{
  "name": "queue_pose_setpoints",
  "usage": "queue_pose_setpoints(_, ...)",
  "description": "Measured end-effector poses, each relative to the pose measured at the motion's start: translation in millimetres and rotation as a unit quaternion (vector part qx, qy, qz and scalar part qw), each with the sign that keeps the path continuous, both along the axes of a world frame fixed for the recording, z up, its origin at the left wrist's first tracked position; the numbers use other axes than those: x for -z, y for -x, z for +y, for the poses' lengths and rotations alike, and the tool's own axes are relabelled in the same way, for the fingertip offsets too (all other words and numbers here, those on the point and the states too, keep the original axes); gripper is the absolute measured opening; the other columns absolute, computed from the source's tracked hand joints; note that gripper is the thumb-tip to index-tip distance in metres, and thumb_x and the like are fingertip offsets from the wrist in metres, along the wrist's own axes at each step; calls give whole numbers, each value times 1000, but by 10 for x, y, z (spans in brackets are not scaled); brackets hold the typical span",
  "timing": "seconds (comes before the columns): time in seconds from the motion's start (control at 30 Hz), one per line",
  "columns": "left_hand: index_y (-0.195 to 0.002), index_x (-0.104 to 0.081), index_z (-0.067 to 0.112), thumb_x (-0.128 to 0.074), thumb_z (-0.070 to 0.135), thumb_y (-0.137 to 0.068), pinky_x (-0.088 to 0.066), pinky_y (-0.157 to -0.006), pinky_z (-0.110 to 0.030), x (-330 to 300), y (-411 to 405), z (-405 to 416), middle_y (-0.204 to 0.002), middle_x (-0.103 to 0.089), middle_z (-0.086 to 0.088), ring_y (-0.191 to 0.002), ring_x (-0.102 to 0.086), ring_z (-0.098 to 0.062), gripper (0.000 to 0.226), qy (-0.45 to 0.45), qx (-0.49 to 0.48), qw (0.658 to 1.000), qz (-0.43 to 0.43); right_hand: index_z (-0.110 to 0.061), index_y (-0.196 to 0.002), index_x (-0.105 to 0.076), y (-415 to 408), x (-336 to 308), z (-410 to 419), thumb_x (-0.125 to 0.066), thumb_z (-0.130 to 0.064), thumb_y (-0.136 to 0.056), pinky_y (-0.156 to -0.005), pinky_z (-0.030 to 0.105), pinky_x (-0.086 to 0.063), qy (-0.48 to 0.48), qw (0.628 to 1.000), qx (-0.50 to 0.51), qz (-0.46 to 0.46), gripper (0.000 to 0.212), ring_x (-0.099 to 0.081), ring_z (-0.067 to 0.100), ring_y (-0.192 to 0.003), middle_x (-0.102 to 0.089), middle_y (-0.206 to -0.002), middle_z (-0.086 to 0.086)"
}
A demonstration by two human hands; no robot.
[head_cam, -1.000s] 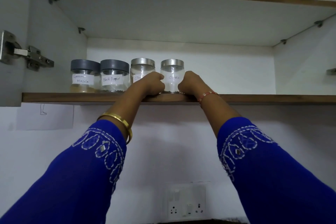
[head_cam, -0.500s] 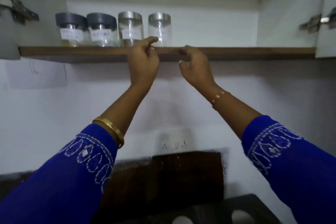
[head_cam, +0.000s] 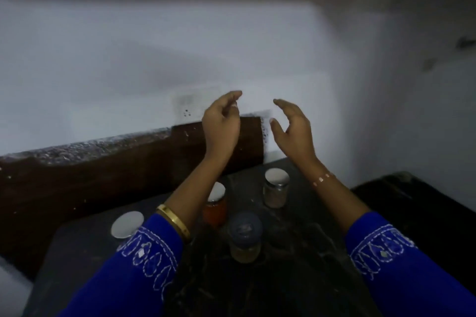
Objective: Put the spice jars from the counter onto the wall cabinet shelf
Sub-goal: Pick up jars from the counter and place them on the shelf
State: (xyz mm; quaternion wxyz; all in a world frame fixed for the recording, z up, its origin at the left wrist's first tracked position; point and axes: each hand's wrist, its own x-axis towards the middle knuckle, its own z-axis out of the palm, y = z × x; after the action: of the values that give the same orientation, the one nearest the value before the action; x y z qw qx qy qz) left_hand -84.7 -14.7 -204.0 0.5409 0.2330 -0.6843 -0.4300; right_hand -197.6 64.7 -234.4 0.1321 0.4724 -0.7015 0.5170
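both hands are raised in the air side by side and apart, the left hand [head_cam: 221, 128] with its fingers [head_cam: 233, 96] curled toward the right hand [head_cam: 293, 131], nothing between them, and a wall socket [head_cam: 192, 107] sits on the wall just left of the left fingers. below the fingers, on the counter [head_cam: 296, 252], stand four jars: the far right jar [head_cam: 275, 190] under the right hand, the middle jar [head_cam: 215, 206] under the left wrist and partly hidden by it, the near jar [head_cam: 244, 237] in front of and between those two. the left jar [head_cam: 126, 225] stands well off to the left, touching the left sleeve [head_cam: 144, 260] in view.
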Motion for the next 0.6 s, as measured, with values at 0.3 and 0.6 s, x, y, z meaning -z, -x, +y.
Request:
queue_pose_setpoints(0.3,-123,-58,5,-47,1,-92,-42,-98,-21,1232,283,409,-125,-61,-8,-118,-55,-16,33,-140,52,983,-107,-2,-129,-53,178,1210,603,-60,-5,-87,-103,20,-33,-123,980,54,-144,43,-50,24,-125,-56,-133,13)
queue_pose_setpoints(0.6,-122,-56,2,-43,-1,-92,-44,-90,-18,1931,448,490,-128,-59,-12,-114,-55,-14,33,-194,6,963,-186,-7,-133,-47,477,1732,614,-59,-8,-87,-100,21,-33,-228,953,1,-200,48,-45,21,-127,-47,-136,10)
